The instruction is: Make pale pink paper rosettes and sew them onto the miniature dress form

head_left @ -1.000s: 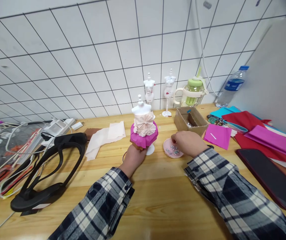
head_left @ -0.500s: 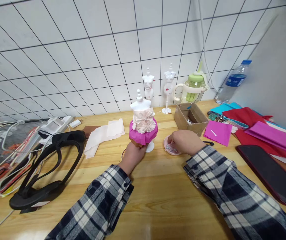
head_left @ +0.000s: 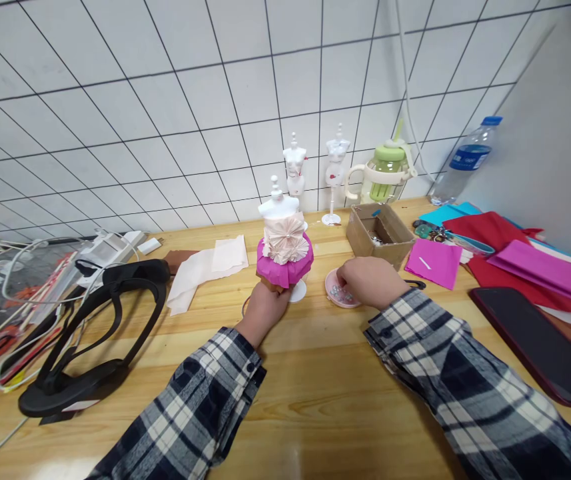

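The left hand (head_left: 266, 310) grasps the miniature dress form (head_left: 285, 233) beneath its magenta skirt (head_left: 284, 273). To its right, the right hand (head_left: 372, 283) dips into a pink dish (head_left: 330, 279) of beads (head_left: 339, 294); whether it pinches any, I cannot tell.

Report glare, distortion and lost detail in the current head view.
Head view: a pale glare patch on the wooden table at bottom middle; tile lines on the wall slant and stretch toward the left; the top right corner darkens; shiny bits in the pink dish too small to make out individually.
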Tool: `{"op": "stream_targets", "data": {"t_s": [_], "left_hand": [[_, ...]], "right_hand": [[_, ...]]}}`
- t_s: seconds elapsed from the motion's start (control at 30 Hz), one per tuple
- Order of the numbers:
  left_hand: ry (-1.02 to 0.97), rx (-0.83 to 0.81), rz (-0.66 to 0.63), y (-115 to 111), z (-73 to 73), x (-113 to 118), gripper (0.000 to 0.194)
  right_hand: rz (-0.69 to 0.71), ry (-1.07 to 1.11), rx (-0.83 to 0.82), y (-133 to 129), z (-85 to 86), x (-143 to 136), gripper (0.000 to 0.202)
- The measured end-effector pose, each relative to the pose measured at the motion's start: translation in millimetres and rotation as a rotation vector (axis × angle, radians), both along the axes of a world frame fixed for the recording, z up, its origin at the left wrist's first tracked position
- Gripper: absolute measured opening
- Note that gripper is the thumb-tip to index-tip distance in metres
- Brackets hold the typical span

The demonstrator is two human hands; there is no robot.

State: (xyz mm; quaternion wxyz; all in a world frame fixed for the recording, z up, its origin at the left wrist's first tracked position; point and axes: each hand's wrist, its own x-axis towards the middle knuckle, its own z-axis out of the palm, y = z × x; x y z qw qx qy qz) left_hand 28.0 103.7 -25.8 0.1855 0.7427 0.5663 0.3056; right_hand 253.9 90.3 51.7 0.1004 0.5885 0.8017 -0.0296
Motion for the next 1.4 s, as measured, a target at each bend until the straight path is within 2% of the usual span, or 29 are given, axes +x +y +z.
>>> {"op": "stream_targets", "data": {"t_s": [0.63, 0.9, 1.2, 1.4], "left_hand": [[0.105, -0.061, 0.047, -1.2, 2.2, 0.2, 0.035], [0.088, -0.071, 0.034, -0.6, -0.9, -1.3, 0.032], [0.054, -0.058, 0.025, -2.0, 1.9, 0.0, 0.033], [0.081, -0.048, 0.026, -2.0, 3.6, 1.3, 0.032]], "right_hand": [[0.015, -0.002, -0.011, 4.3, -14.3, -3.7, 0.026], [0.004, 0.047, -0.023, 8.6, -10.1, 6.0, 0.027], [0.026, 0.138, -0.073, 13.0, -11.5, 10.8, 0.022], [0.022, 0.098, -0.054, 10.3, -7.7, 11.1, 0.019]]}}
